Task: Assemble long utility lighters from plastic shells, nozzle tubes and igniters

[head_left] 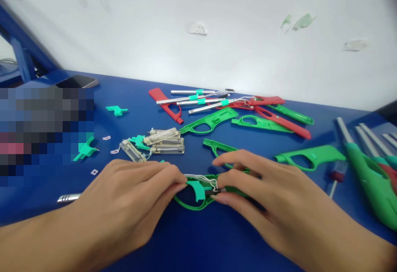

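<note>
The teal trigger [196, 190] is pinched in the left hand [132, 199], the black igniter [212, 192] by nearly closed fingers of the right hand [268, 189], at a green lighter half-shell [198, 208] on the worktop [176, 249]; assembly seems partway, not yet covered.

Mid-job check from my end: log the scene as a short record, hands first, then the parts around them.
Left hand: pinching at the left end of a green shell
Right hand: at a black part and white wires; grip unclear
Between hands: teal trigger
Beyond hands: clear plastic tanks, red handle, metal tubes
Right side: screwdriver, green lighter
Upper left: phone
</note>
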Demonstrator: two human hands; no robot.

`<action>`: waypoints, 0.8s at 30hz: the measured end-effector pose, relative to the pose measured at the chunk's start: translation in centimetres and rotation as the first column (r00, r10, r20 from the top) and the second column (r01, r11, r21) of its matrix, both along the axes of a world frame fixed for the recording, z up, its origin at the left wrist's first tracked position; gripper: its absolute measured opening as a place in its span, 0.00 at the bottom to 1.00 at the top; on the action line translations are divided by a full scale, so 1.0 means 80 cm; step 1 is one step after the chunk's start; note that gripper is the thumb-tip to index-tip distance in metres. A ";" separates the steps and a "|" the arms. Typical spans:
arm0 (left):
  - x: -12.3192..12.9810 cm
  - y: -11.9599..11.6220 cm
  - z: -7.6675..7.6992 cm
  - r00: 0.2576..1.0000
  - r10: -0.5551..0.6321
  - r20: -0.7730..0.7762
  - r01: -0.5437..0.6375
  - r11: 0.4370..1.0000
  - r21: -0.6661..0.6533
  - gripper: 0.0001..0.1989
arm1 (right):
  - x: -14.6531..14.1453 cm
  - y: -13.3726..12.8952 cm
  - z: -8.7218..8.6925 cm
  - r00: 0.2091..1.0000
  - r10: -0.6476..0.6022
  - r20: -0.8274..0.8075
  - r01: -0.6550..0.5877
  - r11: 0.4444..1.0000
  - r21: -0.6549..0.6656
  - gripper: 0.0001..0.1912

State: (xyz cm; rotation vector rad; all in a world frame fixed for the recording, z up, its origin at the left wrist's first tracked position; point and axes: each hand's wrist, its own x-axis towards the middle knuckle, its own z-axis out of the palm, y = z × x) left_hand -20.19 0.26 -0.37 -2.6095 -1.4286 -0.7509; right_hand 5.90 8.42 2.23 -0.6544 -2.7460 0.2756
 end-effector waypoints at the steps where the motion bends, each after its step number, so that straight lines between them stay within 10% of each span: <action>1: 0.000 0.000 0.000 1.000 0.002 -0.008 -0.002 1.000 0.001 0.06 | 0.003 0.001 0.000 1.000 -0.009 -0.003 0.009 1.000 -0.004 0.18; 11: 0.005 0.001 0.000 1.000 -0.001 0.020 0.001 1.000 -0.016 0.06 | 0.013 0.021 0.007 0.998 0.051 -0.048 -0.066 0.911 -0.408 0.09; 24: 0.013 0.008 0.004 0.989 0.017 0.149 0.003 0.991 -0.135 0.12 | 0.018 0.020 0.002 0.995 -0.098 -0.024 0.079 0.910 -0.406 0.05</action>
